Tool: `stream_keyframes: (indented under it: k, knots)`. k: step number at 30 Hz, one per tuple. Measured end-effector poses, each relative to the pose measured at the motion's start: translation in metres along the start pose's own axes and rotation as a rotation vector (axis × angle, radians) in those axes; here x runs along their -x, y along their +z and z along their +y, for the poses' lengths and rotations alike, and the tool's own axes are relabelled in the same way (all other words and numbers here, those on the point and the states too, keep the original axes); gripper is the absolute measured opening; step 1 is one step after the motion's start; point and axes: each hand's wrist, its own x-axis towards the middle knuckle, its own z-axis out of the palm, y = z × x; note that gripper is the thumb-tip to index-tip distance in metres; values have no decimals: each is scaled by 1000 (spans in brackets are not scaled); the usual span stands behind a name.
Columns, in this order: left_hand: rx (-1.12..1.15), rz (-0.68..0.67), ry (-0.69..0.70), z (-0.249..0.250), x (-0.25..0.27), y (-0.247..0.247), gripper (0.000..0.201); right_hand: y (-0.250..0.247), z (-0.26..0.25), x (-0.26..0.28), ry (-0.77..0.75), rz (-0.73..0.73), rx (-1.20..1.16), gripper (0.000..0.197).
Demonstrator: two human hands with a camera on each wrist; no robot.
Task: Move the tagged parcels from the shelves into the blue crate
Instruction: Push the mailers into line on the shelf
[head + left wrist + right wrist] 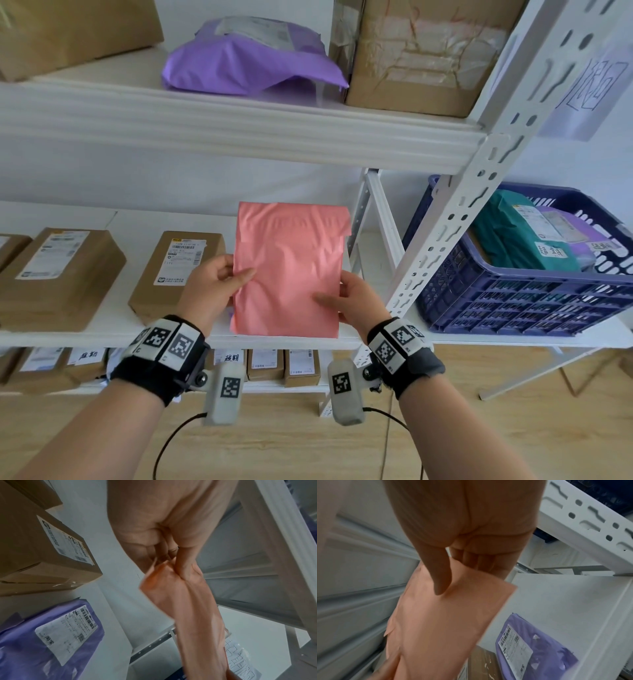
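left hand point(213, 285) pinches left edge of pink mailer point(289, 267), thumb on front | right hand point(352, 301) pinches its right edge the same way | mailer: flat, crinkled glossy plastic rectangle, plain face, held upright over middle shelf point(102, 334) | blue crate point(513, 298): perforated plastic, right of mailer, holds green and purple bags

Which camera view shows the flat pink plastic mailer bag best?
The head view: the flat pink plastic mailer bag appears whole, held between both hands. The left wrist view shows it edge-on, blurred; the right wrist view shows only its lower part.
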Motion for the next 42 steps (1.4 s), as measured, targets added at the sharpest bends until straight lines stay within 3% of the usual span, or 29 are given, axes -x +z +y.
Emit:
stream_keyframes:
  k: [4,11,25,30,34,39,42]
  knots:
    - [0,19,2,2,0,-1,11,-6,2,-1,-3,9,-30,25]
    - [-34,11,-2,-1,1,1,15,-9,10,-5,-56,88,65,25]
    - [-53,0,-16,-6,4,1,14,-8,14,0,-53,115,122,21]
    - [-92,-76,-81,-4,2,1,39,-6,-1,7,-110,210,181,17]
    - [-99,-122,-98,2,6,9,55,-1,-11,10,-171,276,243,25]
    - [-37,-356,-129,13,22,39,64,14,-9,11,-331,270,427,21]
    - [36,-399,-146,16,23,48,78,20,-6,11,-383,244,448,18]
